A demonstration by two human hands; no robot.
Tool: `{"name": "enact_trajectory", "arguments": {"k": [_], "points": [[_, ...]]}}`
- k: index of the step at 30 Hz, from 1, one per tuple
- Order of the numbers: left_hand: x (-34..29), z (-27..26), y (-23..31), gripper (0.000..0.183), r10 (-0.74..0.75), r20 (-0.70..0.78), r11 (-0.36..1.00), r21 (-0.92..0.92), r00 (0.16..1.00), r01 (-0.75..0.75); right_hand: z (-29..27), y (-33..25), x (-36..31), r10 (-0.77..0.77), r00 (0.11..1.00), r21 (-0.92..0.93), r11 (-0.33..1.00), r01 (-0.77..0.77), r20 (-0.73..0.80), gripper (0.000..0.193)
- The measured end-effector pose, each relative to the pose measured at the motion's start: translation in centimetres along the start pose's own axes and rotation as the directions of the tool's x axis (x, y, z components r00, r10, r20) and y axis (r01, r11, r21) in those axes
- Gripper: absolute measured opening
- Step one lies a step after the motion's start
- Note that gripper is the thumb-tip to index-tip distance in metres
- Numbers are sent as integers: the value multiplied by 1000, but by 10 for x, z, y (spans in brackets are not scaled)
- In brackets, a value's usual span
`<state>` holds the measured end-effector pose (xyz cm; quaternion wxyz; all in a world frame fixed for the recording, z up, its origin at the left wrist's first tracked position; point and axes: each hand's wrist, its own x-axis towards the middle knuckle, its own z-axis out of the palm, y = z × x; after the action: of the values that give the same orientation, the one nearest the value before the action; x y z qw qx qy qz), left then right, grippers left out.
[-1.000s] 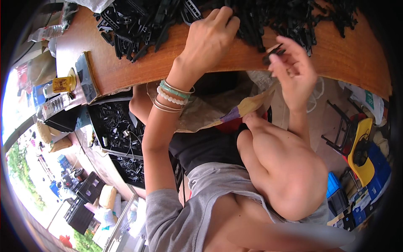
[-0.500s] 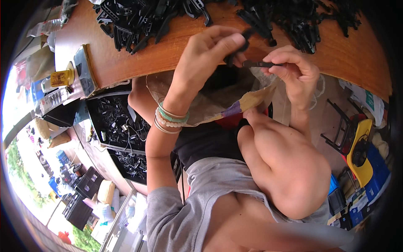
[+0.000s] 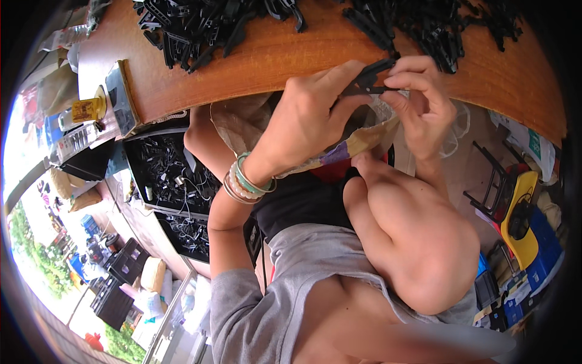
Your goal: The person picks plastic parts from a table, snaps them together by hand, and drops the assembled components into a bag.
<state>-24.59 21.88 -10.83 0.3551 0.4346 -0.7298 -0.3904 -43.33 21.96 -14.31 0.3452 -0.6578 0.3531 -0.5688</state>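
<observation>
Over the table's near edge, both hands meet at black plastic pieces. My left hand (image 3: pixel 312 112), with bangles at its wrist, grips a black plastic piece (image 3: pixel 371 75) between thumb and fingers. My right hand (image 3: pixel 424 103) pinches the end of a slim black plastic strip (image 3: pixel 377 90), which lies close against that piece. Fingers hide part of both, so I cannot tell whether they are joined. Beyond the hands, a heap of black plastic parts (image 3: pixel 194 30) lies left on the wooden table (image 3: pixel 279 60), and a second heap (image 3: pixel 436 36) lies right.
An open woven sack (image 3: pixel 364 138) hangs below the table edge, above my lap. Black trays (image 3: pixel 160 161) of small parts and cables stand at the left. To the right are a yellow seat (image 3: pixel 522 242) and a dark metal frame (image 3: pixel 490 179). A yellow-labelled container (image 3: pixel 88 110) sits at far left.
My left hand has turned and moved down and right toward my right hand. The two black pieces, apart before, are now together between the hands.
</observation>
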Motion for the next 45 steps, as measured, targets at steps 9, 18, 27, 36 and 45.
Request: {"name": "enact_trajectory", "arguments": {"k": [9,18,27,36,45], "points": [[-5,-2,-1,33,54,44,998,33,998,-55,1,-8,0,31,995,-179,984,-15,90,32],[-11,-4,-12,30,76,57,996,-54,995,-73,0,-12,0,52,987,-169,985,-26,152,30],[3,-20,-16,23,149,209,957,214,967,-193,-30,13,8,-24,990,-707,703,-82,-139,22],[62,24,-60,24,497,22,647,657,868,-387,-30,24,13,-46,994,-874,482,-63,-98,23],[26,12,-42,12,164,-361,986,64,918,-151,-30,20,22,35,999,-846,531,-45,-31,27]]}}
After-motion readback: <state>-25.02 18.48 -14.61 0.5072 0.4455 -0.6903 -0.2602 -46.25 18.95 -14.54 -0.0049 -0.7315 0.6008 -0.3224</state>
